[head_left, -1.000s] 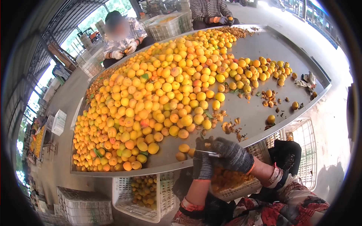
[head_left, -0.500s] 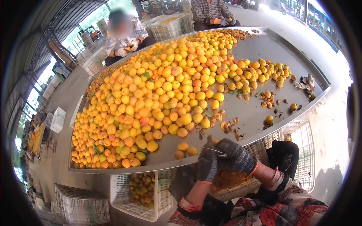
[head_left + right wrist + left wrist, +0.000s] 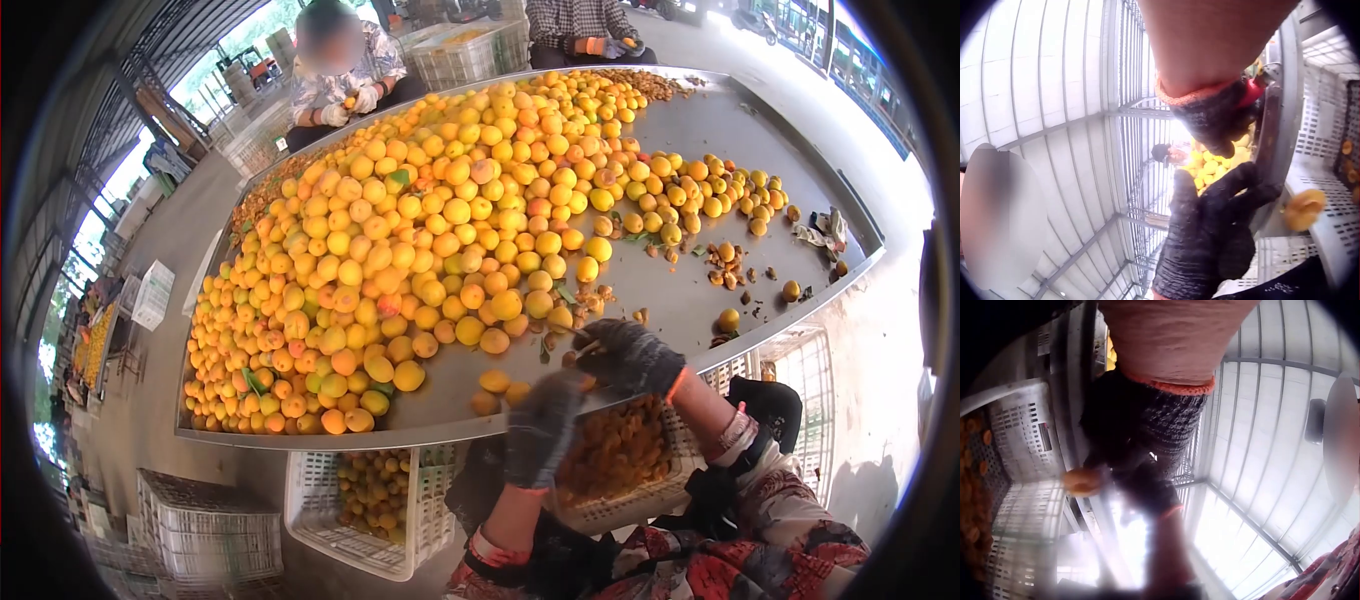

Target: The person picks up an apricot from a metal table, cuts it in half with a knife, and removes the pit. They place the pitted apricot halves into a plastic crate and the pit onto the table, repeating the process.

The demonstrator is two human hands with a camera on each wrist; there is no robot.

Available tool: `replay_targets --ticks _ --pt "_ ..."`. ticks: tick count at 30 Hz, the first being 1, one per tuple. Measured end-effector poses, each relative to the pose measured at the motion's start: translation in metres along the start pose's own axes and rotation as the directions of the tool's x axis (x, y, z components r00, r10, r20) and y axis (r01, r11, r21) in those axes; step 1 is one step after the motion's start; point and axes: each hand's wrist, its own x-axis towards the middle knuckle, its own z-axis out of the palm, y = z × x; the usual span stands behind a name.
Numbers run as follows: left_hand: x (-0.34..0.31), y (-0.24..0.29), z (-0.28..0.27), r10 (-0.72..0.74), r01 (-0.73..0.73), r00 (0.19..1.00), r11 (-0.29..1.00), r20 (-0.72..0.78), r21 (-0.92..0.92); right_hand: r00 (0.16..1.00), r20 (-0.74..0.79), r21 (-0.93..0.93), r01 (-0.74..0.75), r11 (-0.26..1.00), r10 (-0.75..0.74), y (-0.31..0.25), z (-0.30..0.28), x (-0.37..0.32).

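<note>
My gloved right hand [image 3: 635,357] is at the table's near edge, curled round a knife whose red handle [image 3: 1252,92] shows in the right wrist view. My gloved left hand [image 3: 542,430], blurred, is lower and to the left, its fingers spread. Just off those fingers an orange apricot half [image 3: 1305,210] hangs in the air beside a white crate [image 3: 1319,125]. Pitted apricot halves [image 3: 620,450] fill the crate below my hands. A few whole apricots [image 3: 494,381] lie on the metal table [image 3: 720,130] close to my left hand.
A large heap of apricots [image 3: 400,260] covers much of the raised-rim table. Loose pits [image 3: 725,275] and a crumpled cloth [image 3: 825,230] lie to the right. Another crate [image 3: 430,510] with apricots stands below the edge. Two people sit across the table.
My hands were together round an apricot and the knife; now they have parted. The left hand has let go of an apricot half, and the right has moved slightly up and forward.
</note>
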Motion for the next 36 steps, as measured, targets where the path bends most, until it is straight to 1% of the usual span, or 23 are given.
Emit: replay_targets --ticks 1,2,4,5,6,7,9,10,11,14,15,18,21,22,23,24,26,28,30,32,34,35,36 --pt "0.004 0.008 -0.008 -0.308 0.266 0.94 0.931 -0.148 -0.249 0.987 0.162 -0.05 0.019 0.999 -0.011 -0.008 0.001 0.011" --pt "0.007 0.004 -0.016 -0.311 0.269 0.938 0.931 -0.151 -0.248 0.986 0.166 -0.046 0.021 0.999 -0.013 -0.007 0.011 0.017" --pt "0.01 -0.006 -0.029 -0.467 0.195 0.781 0.813 -0.414 -0.548 0.978 0.167 -0.046 0.137 0.989 -0.128 -0.001 0.037 0.027" --pt "0.01 -0.006 -0.035 -0.472 0.201 0.777 0.813 -0.416 -0.546 0.976 0.207 -0.033 -0.053 0.998 0.059 -0.009 0.042 0.032" --pt "0.01 -0.004 -0.041 -0.546 0.193 0.709 0.759 -0.446 -0.622 0.976 0.21 -0.028 -0.054 0.998 0.059 -0.003 0.046 0.034" --pt "0.011 -0.002 -0.046 -0.617 0.173 0.638 0.697 -0.46 -0.696 0.982 0.176 -0.09 0.091 0.992 -0.074 0.004 0.043 0.037" --pt "0.008 0.004 -0.051 -0.623 0.184 0.654 0.682 -0.43 -0.707 0.967 0.164 -0.17 0.224 0.96 -0.197 0.014 0.029 0.04" --pt "0.004 0.006 -0.052 -0.626 0.204 0.665 0.677 -0.408 -0.707 0.943 0.322 -0.15 -0.034 0.988 0.081 0.004 0.012 0.039" --pt "0.005 0.008 -0.053 -0.641 0.184 0.656 0.648 -0.398 -0.739 0.819 0.467 -0.172 -0.286 0.943 0.334 -0.002 0.004 0.039" --pt "0.006 0.012 -0.055 -0.629 0.159 0.674 0.635 -0.387 -0.756 0.869 0.444 -0.22 -0.129 0.967 0.217 0.008 0.012 0.022" --pt "0.008 0.013 -0.056 -0.629 0.155 0.674 0.634 -0.388 -0.758 0.839 0.467 -0.243 -0.182 0.953 0.28 0.009 0.014 0.022" --pt "0.01 0.015 -0.058 -0.624 0.223 0.632 0.713 -0.458 -0.664 0.92 0.369 -0.22 -0.048 0.974 0.129 0.021 0.022 0.017" --pt "0.008 -0.011 -0.059 -0.473 0.278 0.736 0.864 -0.484 -0.42 0.948 0.307 -0.265 -0.004 0.964 0.088 0.008 0.012 0.014" --pt "0.007 -0.03 -0.059 -0.046 0.133 0.848 0.983 -0.528 0.127 0.949 0.304 -0.261 -0.001 0.965 0.083 0.002 0.004 0.014" --pt "0.007 -0.037 -0.059 0.348 -0.071 0.877 0.776 -0.332 0.626 0.952 0.3 -0.178 -0.014 0.984 0.068 -0.003 -0.007 0.013" --pt "0.007 -0.04 -0.057 0.35 -0.07 0.876 0.773 -0.333 0.63 0.954 0.294 -0.093 -0.027 0.995 0.053 -0.008 -0.016 0.011" --pt "0.008 -0.039 -0.056 0.073 0.206 0.903 0.791 -0.424 0.575 0.946 0.308 -0.013 -0.102 0.995 0.101 -0.013 -0.026 0.002" --pt "0.008 -0.037 -0.059 0.039 0.263 0.903 0.738 -0.429 0.621 0.933 0.33 0.067 -0.179 0.982 0.147 -0.016 -0.031 -0.007" --pt "0.009 -0.036 -0.059 0.004 0.32 0.897 0.684 -0.442 0.656 0.839 0.519 -0.003 -0.186 0.983 0.16 -0.019 -0.034 -0.012" --pt "0.01 -0.038 -0.056 -0.005 0.324 0.877 0.744 -0.48 0.584 0.838 0.522 -0.107 -0.119 0.987 0.158 -0.019 -0.028 -0.007" --pt "0.012 -0.044 -0.057 0.039 0.3 0.851 0.782 -0.524 0.546 0.974 0.222 -0.034 0.056 0.998 -0.047 -0.001 -0.002 0.004" --pt "0.012 -0.046 -0.057 0.083 0.268 0.82 0.819 -0.566 0.508 0.973 0.224 -0.03 0.056 0.998 -0.048 0.007 0.016 0.013" --pt "0.012 -0.046 -0.057 0.083 0.268 0.821 0.818 -0.565 0.509 0.956 0.193 -0.11 0.245 0.963 -0.221 0.014 0.035 0.025"
